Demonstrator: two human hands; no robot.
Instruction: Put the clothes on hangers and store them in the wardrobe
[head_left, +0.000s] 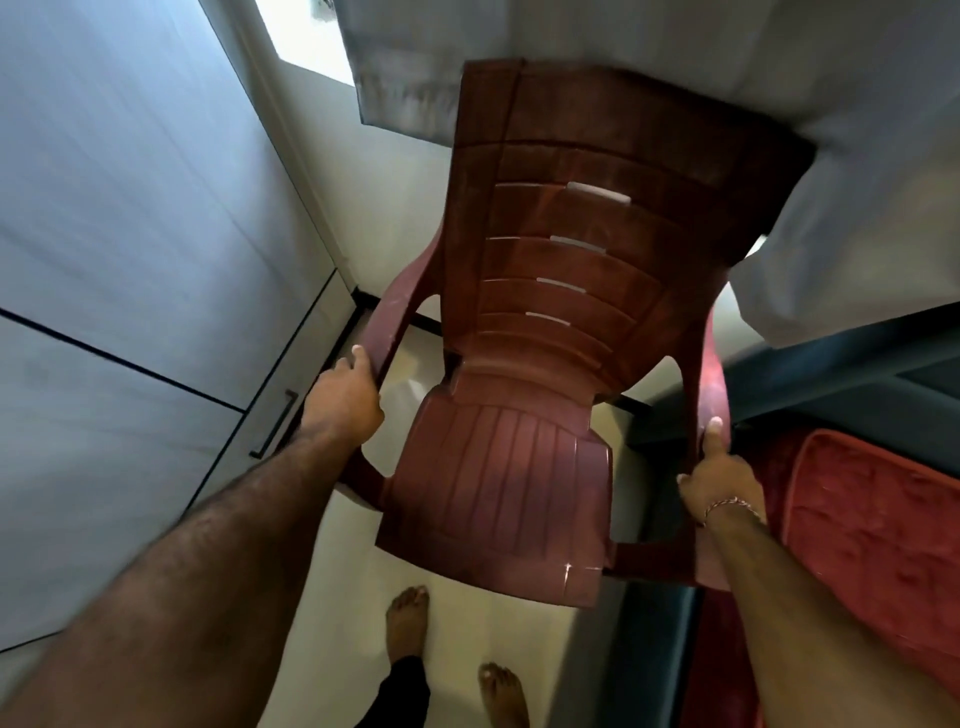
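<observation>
Pale floor tiles (457, 623) are being crossed beside a grey wardrobe (130, 260) along the left edge. A maroon plastic armchair (519, 415) is being held up off the floor: its left armrest is being gripped by the left hand (343, 400), its right armrest by the right hand (719, 483), thumb lying along it. A white garment (831, 182) is being kept draped over the chair's backrest, at its upper right corner.
</observation>
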